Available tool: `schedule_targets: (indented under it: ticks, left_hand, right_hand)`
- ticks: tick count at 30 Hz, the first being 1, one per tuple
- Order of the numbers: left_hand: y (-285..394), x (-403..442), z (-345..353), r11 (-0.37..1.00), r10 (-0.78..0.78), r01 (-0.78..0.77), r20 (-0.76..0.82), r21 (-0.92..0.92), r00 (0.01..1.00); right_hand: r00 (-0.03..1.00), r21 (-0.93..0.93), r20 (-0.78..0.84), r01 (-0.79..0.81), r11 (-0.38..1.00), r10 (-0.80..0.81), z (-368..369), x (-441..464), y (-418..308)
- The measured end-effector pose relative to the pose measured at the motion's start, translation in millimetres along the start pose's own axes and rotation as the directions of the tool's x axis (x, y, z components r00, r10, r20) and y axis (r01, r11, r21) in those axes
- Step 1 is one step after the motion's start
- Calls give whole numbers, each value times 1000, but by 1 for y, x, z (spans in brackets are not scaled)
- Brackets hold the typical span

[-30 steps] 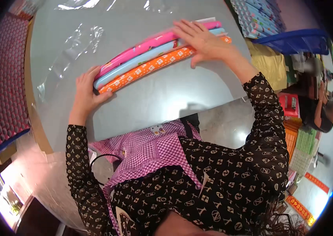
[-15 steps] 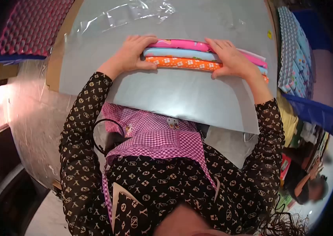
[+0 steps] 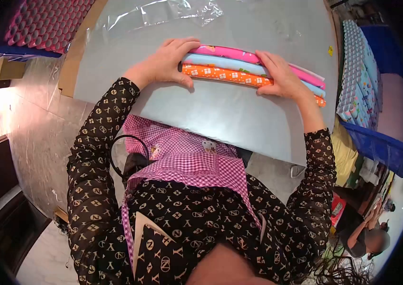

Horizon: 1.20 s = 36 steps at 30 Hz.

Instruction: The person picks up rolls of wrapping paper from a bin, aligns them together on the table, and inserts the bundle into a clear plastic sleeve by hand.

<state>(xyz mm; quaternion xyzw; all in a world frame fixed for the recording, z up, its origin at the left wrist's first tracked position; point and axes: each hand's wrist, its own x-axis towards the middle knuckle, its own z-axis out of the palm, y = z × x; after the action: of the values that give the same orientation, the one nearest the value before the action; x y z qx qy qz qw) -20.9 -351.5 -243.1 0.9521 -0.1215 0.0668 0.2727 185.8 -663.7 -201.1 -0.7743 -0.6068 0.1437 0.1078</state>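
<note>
Three patterned wrapping paper rolls lie side by side across the grey table (image 3: 220, 111): a pink roll (image 3: 230, 52) at the back, a light blue roll (image 3: 225, 63) in the middle and an orange roll (image 3: 225, 75) with white prints in front. My left hand (image 3: 165, 61) cups their left ends, fingers at the pink roll and thumb spread by the orange one. Across the right part of the rolls rests my right hand (image 3: 282, 78), fingers over the pink roll and thumb at the orange roll's front side. The right ends stick out beyond it.
Clear plastic film (image 3: 163, 14) lies at the table's far side. Stacked pink rolls (image 3: 49, 23) fill a blue crate at left. Blue-patterned rolls (image 3: 358, 76) stand in a blue crate (image 3: 377, 145) at right. Another person (image 3: 358, 237) is at lower right.
My view has shifted slightly. The left thumb has moved a little away from the orange roll, and the rolls lie at a slightly steeper slant. Both hands stay at the rolls.
</note>
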Motion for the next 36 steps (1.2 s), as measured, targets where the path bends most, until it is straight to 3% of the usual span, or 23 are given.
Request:
schedule_targets:
  ticks: [20,24,28,31,36]
  left_hand:
    - [7,0,10,999,-33,31,-72,-25,997]
    - [11,4,-4,995,-61,59,-28,-81,998]
    - [17,4,-9,999,-33,32,-18,-39,999]
    - [22,5,-8,1000,-32,32,-10,-1,999]
    - [25,4,-9,998,-53,52,-9,-34,999]
  right_hand:
    - [999,121,-8,-34,992,35,-5,-1,-10]
    - [992,-47,113,-47,998,52,-15,10,-24]
    - [999,-228,-4,48,973,-50,-10,25,-37]
    - [995,-71,62,77,995,-73,-5,34,-47]
    - [996,-52,-31,84,995,-86,17,31,-45]
